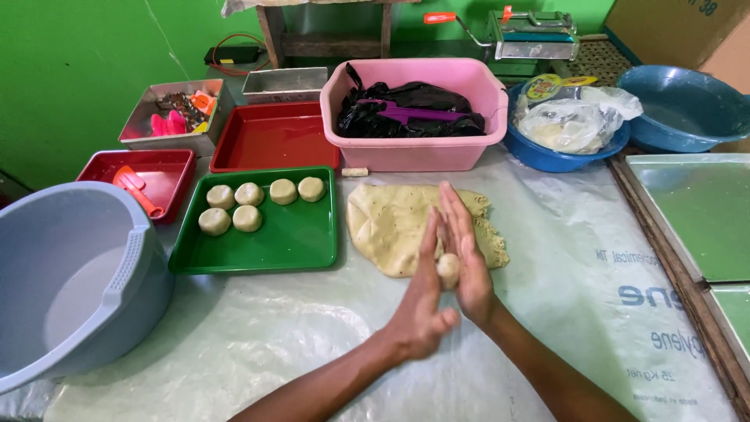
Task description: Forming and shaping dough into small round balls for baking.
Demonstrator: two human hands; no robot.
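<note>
A small dough ball (448, 269) sits pressed between my palms, below my straight fingers (457, 211). My left hand (422, 301) and right hand (467, 262) clamp it, above the flattened dough slab (391, 223).

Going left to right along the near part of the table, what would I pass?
Grey plastic basin → green tray holding dough balls → flat dough slab → two hands pressing a dough ball → metal tray.

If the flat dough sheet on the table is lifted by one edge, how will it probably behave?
The dough sheet looks thin and soft, so it would probably droop and stretch. Its right edge is ragged, so it may tear there. It lies flat on the plastic cover and might stick a little.
</note>
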